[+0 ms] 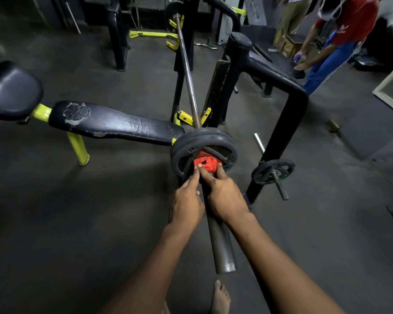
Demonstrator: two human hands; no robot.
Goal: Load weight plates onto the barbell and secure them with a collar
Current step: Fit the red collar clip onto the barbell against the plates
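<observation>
A padded bench (114,125) lies at nine o'clock, and the barbell (188,78) is rested on a yellow-hooked rack (186,117), its sleeve pointing toward six o'clock. Black weight plates (204,143) are already seated at centre. Against them a red collar (205,164) is pinched by the curled fingers (199,172) of the left hand (186,203) and right hand (227,200). The securing step is judged under way; next, the collar's latch would need pressing closed, flush against the plates.
</observation>
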